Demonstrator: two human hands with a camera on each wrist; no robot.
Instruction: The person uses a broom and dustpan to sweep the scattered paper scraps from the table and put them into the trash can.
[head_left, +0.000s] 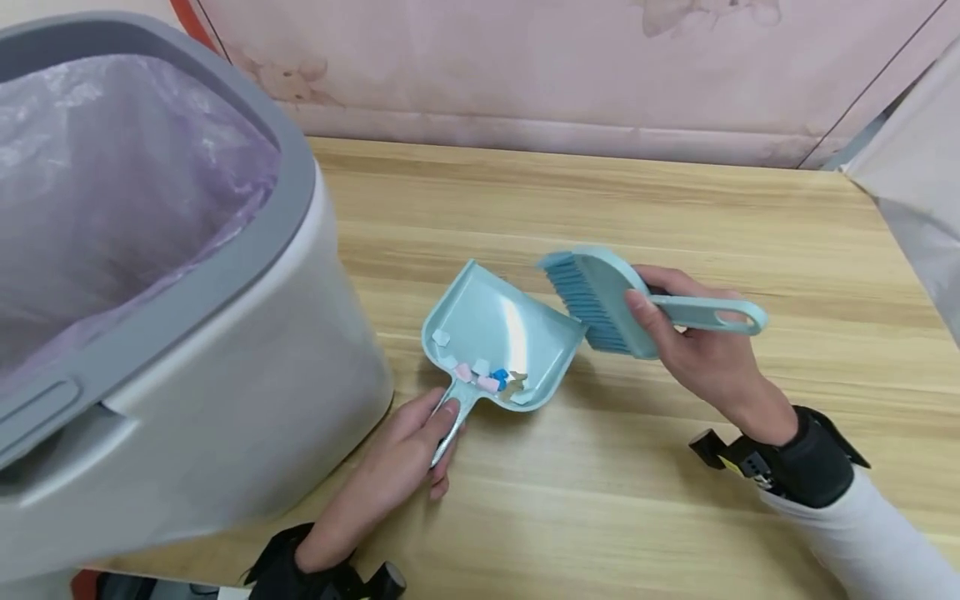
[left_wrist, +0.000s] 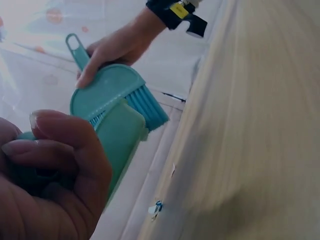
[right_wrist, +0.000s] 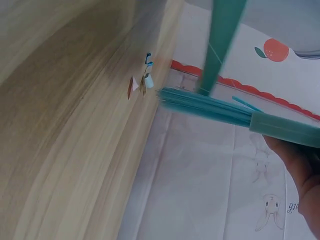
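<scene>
A light teal dustpan [head_left: 501, 337] is tilted up off the wooden table [head_left: 600, 500], with several small pink, white and blue scraps [head_left: 486, 379] gathered near its handle end. My left hand [head_left: 408, 462] grips the dustpan's handle [head_left: 453, 419]; the left wrist view shows its fingers [left_wrist: 55, 150] curled round it. My right hand [head_left: 697, 346] holds a matching teal brush [head_left: 611, 300] by its handle, bristles [head_left: 581, 300] pointing toward the dustpan's open lip. The brush [left_wrist: 107, 92] shows behind the dustpan [left_wrist: 120, 137] in the left wrist view, and its bristles [right_wrist: 205, 106] in the right wrist view.
A large white bin with a grey rim [head_left: 217, 258] and a purple liner [head_left: 105, 183] stands at the left, close to my left hand. A pink patterned wall [head_left: 525, 67] lies behind the table. A grey sheet [head_left: 918, 183] hangs at the right edge.
</scene>
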